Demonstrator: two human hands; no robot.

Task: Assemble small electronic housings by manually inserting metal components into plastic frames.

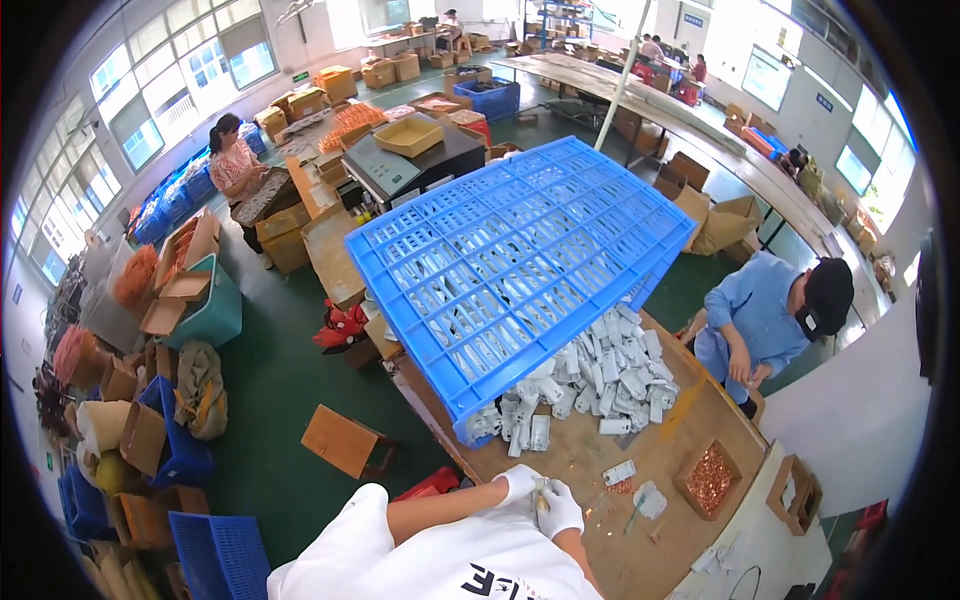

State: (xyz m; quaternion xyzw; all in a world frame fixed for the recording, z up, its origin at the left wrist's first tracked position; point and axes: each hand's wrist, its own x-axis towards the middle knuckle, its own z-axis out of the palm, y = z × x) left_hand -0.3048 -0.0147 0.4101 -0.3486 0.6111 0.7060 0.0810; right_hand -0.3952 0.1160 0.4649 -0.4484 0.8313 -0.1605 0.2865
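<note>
At the near edge of the workbench (560,462), both my hands wear white gloves and meet close to my body. My left hand (517,484) and my right hand (561,511) are closed around a small, partly hidden piece (541,489), too small to name. Ahead of them lies a heaped pile of white plastic housings (610,375). A single white housing (619,473) rests to the right of my hands, beside a few coppery bits. Farther right, a shallow brown box (711,480) holds many small copper-coloured parts. A whitish translucent piece (651,500) lies between.
A large blue plastic crate (520,260) stands tilted over the pile. Across the bench at right sits a person in a blue shirt (762,310). A wooden stool (340,440) is on the floor at left, with a blue basket (220,555) nearer me.
</note>
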